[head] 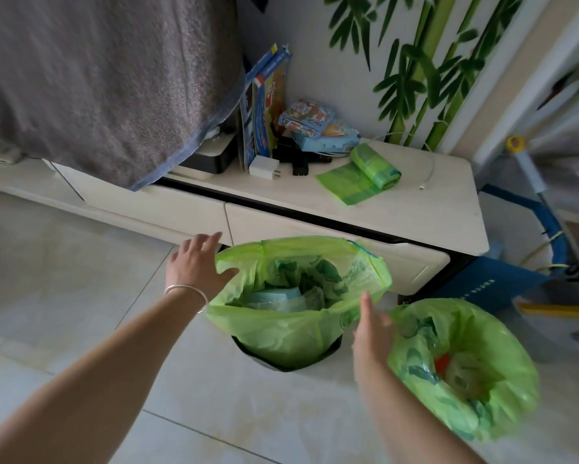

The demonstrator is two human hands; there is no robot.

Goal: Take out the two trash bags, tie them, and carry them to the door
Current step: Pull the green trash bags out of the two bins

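Two green trash bags stand on the tiled floor in front of a low cabinet. The left bag (pixel 291 333) lines a dark bin (pixel 283 361), its rim folded over the edge, with paper and blue scraps inside. The right bag (pixel 502 390) lines a second bin that is hidden under it. My left hand (pixel 197 262) hovers open at the left bag's far left rim, its thumb at the plastic. My right hand (pixel 370 333) is open between the two bags, fingers at the left bag's near right rim. A silver bracelet circles my left wrist.
The cream cabinet (pixel 432 209) behind the bins carries a roll of green bags (pixel 371 169), boxes, books and a white charger (pixel 263 167). A brown towel (pixel 97 78) hangs over the left. A blue box (pixel 482 283) and a mop handle (pixel 529 172) stand at the right.
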